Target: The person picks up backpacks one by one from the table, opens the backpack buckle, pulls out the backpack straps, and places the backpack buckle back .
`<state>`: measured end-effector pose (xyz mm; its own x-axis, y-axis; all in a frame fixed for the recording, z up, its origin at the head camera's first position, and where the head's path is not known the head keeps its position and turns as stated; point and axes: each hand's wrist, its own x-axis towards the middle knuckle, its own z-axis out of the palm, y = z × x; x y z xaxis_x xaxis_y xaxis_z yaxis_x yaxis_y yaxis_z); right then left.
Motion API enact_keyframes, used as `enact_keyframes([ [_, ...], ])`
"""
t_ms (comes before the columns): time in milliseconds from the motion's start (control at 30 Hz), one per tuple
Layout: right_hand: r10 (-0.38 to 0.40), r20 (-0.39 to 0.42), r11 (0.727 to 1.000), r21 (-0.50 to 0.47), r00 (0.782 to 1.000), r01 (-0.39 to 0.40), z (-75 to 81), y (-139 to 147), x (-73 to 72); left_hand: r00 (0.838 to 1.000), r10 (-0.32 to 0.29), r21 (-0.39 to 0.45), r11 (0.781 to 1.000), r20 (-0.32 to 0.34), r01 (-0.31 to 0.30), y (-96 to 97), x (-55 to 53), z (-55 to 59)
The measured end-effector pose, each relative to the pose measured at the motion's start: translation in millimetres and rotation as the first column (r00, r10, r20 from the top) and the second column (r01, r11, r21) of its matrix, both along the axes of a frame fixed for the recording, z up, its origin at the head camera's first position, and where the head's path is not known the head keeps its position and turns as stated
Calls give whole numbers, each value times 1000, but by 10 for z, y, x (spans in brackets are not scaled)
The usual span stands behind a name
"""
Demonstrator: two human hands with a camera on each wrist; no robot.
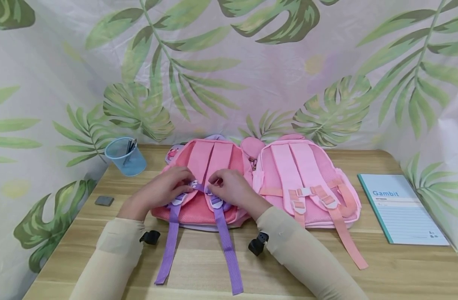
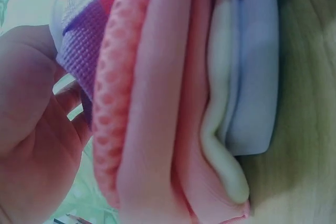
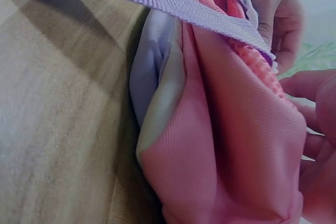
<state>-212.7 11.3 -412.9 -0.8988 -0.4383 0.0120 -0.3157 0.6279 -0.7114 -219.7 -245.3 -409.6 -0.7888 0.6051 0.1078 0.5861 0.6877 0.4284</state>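
The left hand (image 2: 37,124) enters at the left edge, its fingertips hidden behind a purple strap (image 2: 79,51) on a pink bag (image 2: 157,87). Rightward across the bag run a bumpy mesh pad (image 2: 116,93), smooth pink folds, a cream edge (image 2: 220,77) and a pale lavender part (image 2: 257,77). Beyond that lies the wood-grained desk (image 2: 307,129).

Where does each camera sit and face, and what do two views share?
Head: worn there, facing forward and down at the coral backpack and pink backpack; left hand, right hand and sleeves show.
Left wrist: worn there, facing the coral backpack's edge; left hand shows.
Right wrist: worn there, facing the coral backpack from the right; both hands show.
The wrist views share the coral backpack, purple straps and table.
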Motion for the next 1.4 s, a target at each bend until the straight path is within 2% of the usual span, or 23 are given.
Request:
enact_keyframes([
  [400, 31, -16, 1000, -5, 999, -31, 1, -110, -32, 998, 52, 13, 999, 29, -53, -42, 15, 76],
  [533, 25, -13, 1000, -3, 1000, -25, -13, -164, -41, 998, 53, 17, 998, 33, -54, -48, 5, 89],
  [733, -6, -12, 999, 51, 1000, 6, -13, -241, -46, 998, 51, 30, 998, 26, -52, -53, 6, 114],
  [967, -13, -64, 992, 122, 998, 20, -35, -310, -70, 999, 41, 51, 998, 13, -41, -73, -11, 121],
  [1167, -25, -71, 992, 122, 997, 34, -60, -328, -85, 999, 43, 54, 998, 16, -44, -72, -21, 120],
  [1400, -35, -35, 995, 90, 999, 38, -87, -329, -88, 999, 49, 56, 997, 24, -50, -66, -7, 121],
])
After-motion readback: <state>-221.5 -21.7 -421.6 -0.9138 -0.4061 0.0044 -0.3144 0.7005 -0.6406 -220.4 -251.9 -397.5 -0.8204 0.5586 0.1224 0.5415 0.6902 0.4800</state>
